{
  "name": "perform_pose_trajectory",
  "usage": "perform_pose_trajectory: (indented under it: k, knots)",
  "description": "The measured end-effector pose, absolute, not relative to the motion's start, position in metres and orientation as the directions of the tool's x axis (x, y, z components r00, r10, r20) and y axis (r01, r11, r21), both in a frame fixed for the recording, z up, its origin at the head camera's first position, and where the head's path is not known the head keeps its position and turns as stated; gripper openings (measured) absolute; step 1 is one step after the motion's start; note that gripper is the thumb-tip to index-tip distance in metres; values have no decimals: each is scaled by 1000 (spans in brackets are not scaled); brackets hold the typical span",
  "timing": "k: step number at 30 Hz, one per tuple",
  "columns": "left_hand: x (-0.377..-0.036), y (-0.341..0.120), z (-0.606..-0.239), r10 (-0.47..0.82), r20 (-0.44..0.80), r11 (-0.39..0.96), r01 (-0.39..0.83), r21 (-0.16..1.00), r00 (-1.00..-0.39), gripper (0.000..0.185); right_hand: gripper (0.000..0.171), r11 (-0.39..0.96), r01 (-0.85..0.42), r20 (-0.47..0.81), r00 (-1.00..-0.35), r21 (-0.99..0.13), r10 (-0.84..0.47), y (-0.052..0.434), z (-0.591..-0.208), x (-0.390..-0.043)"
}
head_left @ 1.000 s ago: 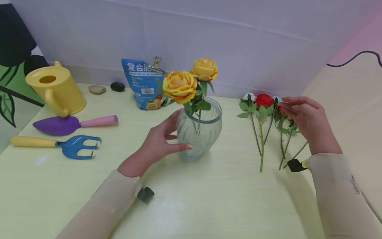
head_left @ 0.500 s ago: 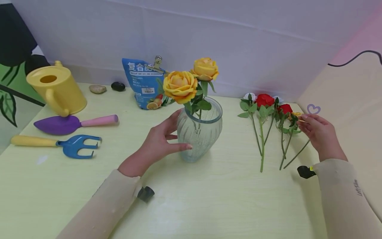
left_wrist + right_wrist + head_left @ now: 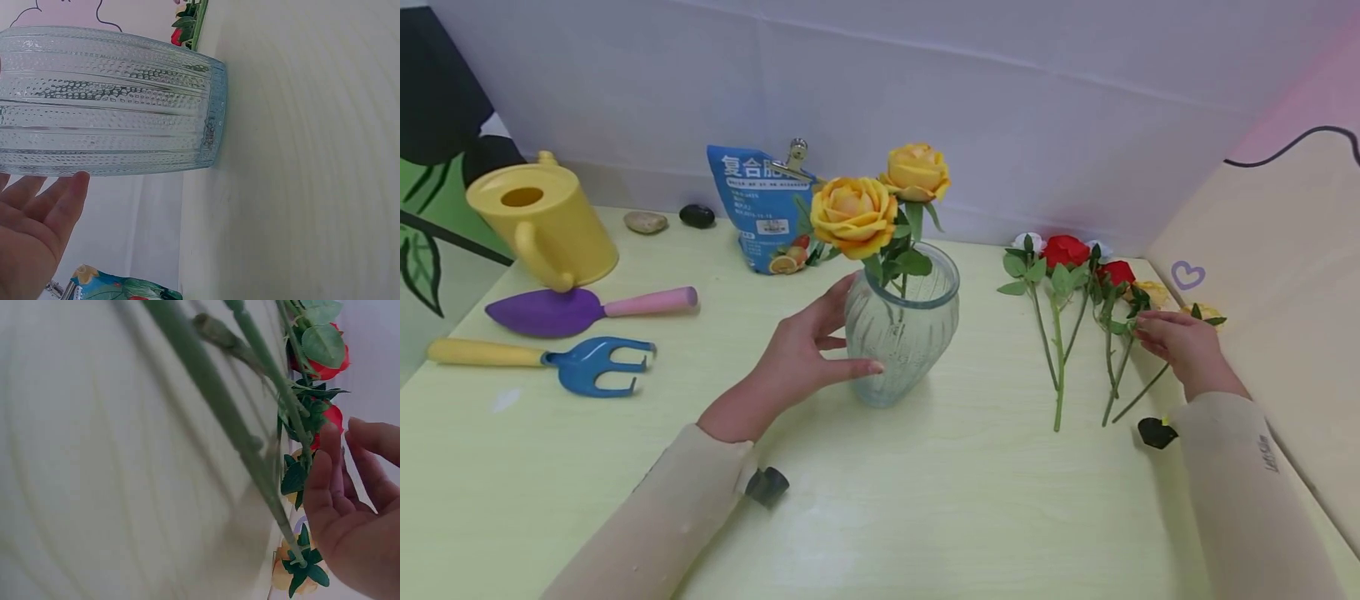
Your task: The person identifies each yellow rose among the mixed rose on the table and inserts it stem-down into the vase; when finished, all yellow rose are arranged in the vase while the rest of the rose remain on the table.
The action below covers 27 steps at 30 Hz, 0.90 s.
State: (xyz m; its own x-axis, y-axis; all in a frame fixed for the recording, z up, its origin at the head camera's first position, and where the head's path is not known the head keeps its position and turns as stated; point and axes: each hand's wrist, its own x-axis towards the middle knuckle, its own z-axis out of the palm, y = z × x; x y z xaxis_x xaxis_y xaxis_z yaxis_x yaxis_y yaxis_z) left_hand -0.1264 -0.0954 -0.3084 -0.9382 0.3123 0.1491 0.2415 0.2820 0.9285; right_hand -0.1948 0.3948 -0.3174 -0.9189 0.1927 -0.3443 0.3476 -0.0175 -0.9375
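Two yellow roses (image 3: 853,218) up in the glass vase (image 3: 898,362) on the table (image 3: 925,517), left hand (image 3: 797,354) gripping its side; right hand (image 3: 1187,346) over at the loose roses (image 3: 1066,252), grip pinching or not, can't tell!

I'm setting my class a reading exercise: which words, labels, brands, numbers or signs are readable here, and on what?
"复合肥": heading on the blue bag; the metal clip hides part of the heading.
"Let'sSlim", as best I can tell: right sleeve.
Smaller lines and white sticker on the bag: too small to read.
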Motion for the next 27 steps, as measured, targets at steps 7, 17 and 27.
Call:
perform_pose_trajectory:
  k: [7,17,27]
  knots:
    - [-126,-95,-307,307,144,282,234,930,-941,94,26,165,431,-375,-882,-887,286,397,-328,-206]
    - [-126,-95,-307,311,157,276,247,929,-938,94,21,336,485,-367,-859,-807,358,402,-339,-214]
    - [-127,-95,-307,300,105,280,193,941,-948,95,23,321,467,-377,-875,-824,305,396,-337,-212]
